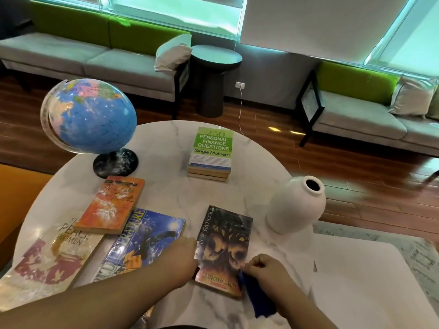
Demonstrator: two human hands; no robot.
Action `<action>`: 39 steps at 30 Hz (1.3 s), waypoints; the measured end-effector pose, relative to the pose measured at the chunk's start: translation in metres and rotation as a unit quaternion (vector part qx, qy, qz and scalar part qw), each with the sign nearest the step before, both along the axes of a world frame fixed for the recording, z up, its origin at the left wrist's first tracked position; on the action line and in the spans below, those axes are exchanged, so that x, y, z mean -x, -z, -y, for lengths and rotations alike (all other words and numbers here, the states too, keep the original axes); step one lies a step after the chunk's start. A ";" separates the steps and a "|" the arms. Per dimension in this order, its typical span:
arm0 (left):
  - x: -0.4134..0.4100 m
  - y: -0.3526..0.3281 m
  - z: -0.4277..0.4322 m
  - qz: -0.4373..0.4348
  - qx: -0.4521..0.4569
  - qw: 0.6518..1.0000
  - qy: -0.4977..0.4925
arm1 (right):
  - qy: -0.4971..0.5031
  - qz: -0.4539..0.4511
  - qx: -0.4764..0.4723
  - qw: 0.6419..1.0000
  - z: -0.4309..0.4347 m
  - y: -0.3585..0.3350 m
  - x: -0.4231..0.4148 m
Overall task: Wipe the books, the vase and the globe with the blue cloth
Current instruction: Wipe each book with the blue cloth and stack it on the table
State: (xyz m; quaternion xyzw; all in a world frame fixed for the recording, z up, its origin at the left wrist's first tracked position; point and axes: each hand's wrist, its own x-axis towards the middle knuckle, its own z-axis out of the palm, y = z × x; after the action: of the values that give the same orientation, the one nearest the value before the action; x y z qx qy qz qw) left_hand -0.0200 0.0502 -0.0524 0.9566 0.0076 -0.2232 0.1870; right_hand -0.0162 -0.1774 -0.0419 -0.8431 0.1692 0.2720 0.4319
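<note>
On a round marble table (pixel 166 193), the left hand (pixel 186 256) grips the left edge of a dark paperback (pixel 225 243) at six o'clock. The right hand (pixel 263 269), fingers curled, pinches the blue cloth (pixel 259 298) at its lower right corner. The globe (pixel 90 115) stands at ten o'clock, the white vase (pixel 297 205) at three, and a book stack (pixel 210 150) at twelve.

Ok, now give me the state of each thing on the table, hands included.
globe, standing upright
vase, upright, mouth uncovered
green book, closed, topping a stack
orange book, closed, speckled white
dark book, closed, lying flat
blue cloth, bunched, hanging down
right hand, pinching the blue cloth
left hand, at the dark book's left edge, grip unclear
</note>
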 end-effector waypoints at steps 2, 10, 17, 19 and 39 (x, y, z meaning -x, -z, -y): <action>-0.001 0.000 0.001 -0.030 0.015 0.999 -0.036 | -0.028 -0.016 0.040 0.999 -0.005 0.003 -0.001; -0.010 -0.015 0.005 -0.105 0.089 0.978 -0.154 | -0.090 -0.021 0.103 0.990 -0.013 -0.003 -0.006; 0.005 -0.010 0.004 -0.150 0.295 0.914 -0.235 | -0.048 -0.045 0.030 0.997 -0.006 -0.004 -0.005; 0.006 -0.013 0.006 -0.152 0.350 0.887 -0.260 | -0.050 -0.059 0.013 0.997 -0.006 -0.005 -0.004; -0.083 -0.059 -0.043 0.012 0.528 0.776 -0.345 | 0.020 0.063 -0.259 0.964 -0.050 -0.048 -0.076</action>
State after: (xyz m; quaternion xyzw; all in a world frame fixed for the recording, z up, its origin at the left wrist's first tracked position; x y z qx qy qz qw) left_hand 0.0631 0.0929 0.0063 0.6437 0.2159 -0.1015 0.7272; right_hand 0.0593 -0.1278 0.0058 -0.7144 0.0823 0.2437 0.6508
